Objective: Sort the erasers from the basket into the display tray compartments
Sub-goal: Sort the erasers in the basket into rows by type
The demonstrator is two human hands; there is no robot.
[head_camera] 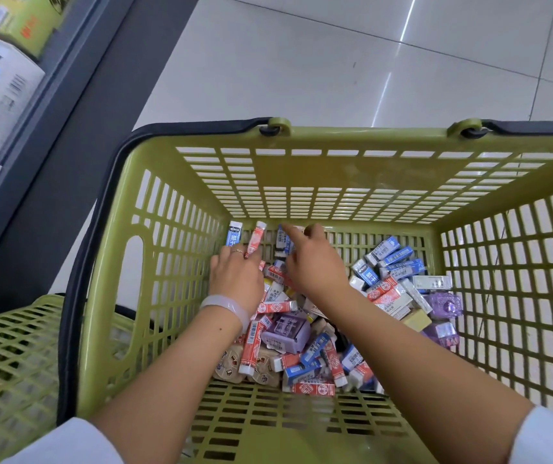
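A green plastic basket (pixel 168 269) holds a heap of erasers (pixel 305 360) in red, blue and white sleeves, with some purple boxes (pixel 444 304) among them. Both my hands are inside it near the far wall. My left hand (pixel 235 274) grips a blue eraser (pixel 234 233) and a red eraser (pixel 255 241), which stick up past its fingers. My right hand (pixel 313 262) holds a blue-and-white eraser (pixel 281 242) under its outstretched index finger. The display tray is not in view.
A second green basket (pixel 7 366) sits at the lower left, partly under the first. A dark shelf unit (pixel 67 105) with boxed goods runs along the left. Pale floor tiles (pixel 335 61) lie beyond the basket.
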